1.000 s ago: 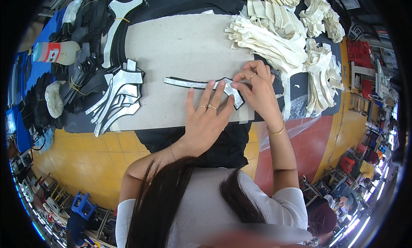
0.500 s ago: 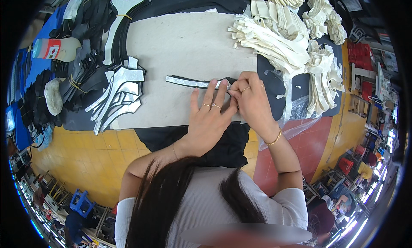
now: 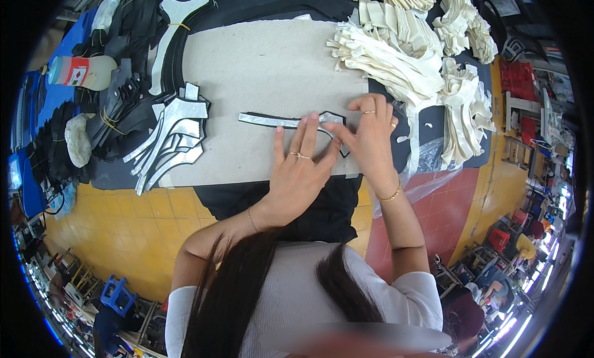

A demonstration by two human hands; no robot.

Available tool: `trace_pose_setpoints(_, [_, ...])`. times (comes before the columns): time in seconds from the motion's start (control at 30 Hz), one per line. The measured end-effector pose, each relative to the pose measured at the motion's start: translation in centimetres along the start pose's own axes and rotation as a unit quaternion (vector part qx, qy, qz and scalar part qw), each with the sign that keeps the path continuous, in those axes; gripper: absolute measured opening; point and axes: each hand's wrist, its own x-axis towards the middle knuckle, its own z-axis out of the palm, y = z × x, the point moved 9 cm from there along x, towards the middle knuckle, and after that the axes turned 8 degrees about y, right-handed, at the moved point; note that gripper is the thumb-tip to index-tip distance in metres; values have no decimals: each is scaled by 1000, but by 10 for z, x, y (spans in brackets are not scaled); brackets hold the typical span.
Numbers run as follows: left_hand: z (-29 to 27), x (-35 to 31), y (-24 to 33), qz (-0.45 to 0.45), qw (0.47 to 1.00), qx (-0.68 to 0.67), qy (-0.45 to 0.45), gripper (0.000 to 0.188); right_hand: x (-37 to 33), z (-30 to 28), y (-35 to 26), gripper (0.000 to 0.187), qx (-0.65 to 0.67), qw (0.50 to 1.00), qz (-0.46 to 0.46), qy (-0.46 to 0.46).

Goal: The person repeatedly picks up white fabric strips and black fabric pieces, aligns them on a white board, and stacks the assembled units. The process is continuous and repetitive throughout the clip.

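A narrow, curved cut piece (image 3: 263, 118), silvery white with a black edge, lies on the pale grey board (image 3: 241, 67). Its wider forked end sits at the right, partly covered by my hands. My left hand (image 3: 296, 177) rests on the piece with fingers stretched out, the fingertips pressing its middle. At the forked end, the thumb of my right hand (image 3: 372, 147) touches the surface. The right hand's other fingers are bent and raised off the piece, apart from the thumb. Left of the board lies a fanned stack of similar white pieces with black edges (image 3: 176, 135).
A banded bundle of long shaped pieces (image 3: 162, 51) lies at the board's upper left. Cream fabric bundles (image 3: 396, 67) crowd the right side, with clear plastic film (image 3: 433, 157) below. Dark strips (image 3: 114, 104) and a bottle with a red label (image 3: 93, 72) are at far left.
My right hand has opened from a pinch at the forked end and shifted slightly right, uncovering that end's black-edged tips. My left hand has barely moved.
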Motion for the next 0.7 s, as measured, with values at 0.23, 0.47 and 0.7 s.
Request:
trace_pose_setpoints(0.23, [2, -2, -1, 14, 1000, -3, 18, 49, 7, 16, 12, 41, -25, 999, 22, -5])
trace_pose_setpoints(0.47, [2, -3, 0, 26, 999, 12, 45, 49, 4, 13, -5, 38, -17, 1000, -20, 12])
trace_pose_setpoints(0.7, [1, -2, 0, 30, 999, 21, 25, 46, 8, 13, -4, 23, -13, 999, -8, 30])
